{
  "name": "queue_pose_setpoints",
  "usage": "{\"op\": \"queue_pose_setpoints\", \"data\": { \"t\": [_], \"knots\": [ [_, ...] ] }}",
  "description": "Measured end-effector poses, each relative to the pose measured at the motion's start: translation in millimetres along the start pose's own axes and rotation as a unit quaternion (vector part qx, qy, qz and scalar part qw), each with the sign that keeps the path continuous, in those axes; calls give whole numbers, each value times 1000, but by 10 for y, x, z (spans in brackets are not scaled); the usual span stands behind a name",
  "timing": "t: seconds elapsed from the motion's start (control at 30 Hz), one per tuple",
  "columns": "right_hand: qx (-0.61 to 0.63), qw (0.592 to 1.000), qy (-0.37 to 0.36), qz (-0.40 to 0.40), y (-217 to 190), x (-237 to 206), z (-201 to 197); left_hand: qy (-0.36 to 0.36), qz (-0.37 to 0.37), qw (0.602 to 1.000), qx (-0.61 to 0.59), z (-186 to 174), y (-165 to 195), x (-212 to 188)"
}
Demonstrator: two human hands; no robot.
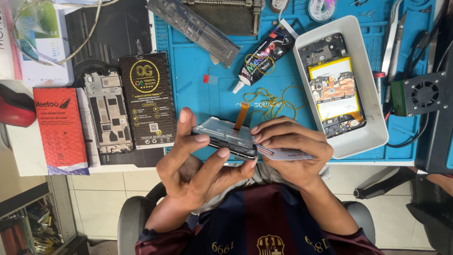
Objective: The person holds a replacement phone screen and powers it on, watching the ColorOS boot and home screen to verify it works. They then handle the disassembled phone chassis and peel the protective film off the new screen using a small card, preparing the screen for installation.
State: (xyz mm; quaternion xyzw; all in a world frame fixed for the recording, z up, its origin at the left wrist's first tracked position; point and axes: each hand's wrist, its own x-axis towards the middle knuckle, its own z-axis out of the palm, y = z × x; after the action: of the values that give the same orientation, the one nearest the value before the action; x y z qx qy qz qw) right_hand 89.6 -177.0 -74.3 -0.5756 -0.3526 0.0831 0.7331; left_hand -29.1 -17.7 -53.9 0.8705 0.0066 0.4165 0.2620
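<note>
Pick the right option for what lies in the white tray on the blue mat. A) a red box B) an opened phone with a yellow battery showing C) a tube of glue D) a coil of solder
B: the white tray holds an opened phone, its yellow battery and circuit boards exposed; the tube of glue lies outside it on the blue mat.

A mat (198, 89) is lying on the counter (28, 146). A tray (373, 123) is sitting at its right edge, holding an opened phone (334, 85). A glue tube (266, 54) is lying left of the tray. A frame (107, 111) and box (147, 100) are lying near the counter's left edge.
</note>
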Motion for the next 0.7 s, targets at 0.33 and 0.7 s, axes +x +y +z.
{"op": "queue_pose_setpoints", "data": {
  "t": [0.33,0.7],
  "knots": [
    [14,1000,-11,10,43,-46,-45,26,-11,1000,-4,33,11,-59],
    [19,1000,-11,16,57,-51,-53,37,-4,999,0,57,4,-109]
  ]
}}
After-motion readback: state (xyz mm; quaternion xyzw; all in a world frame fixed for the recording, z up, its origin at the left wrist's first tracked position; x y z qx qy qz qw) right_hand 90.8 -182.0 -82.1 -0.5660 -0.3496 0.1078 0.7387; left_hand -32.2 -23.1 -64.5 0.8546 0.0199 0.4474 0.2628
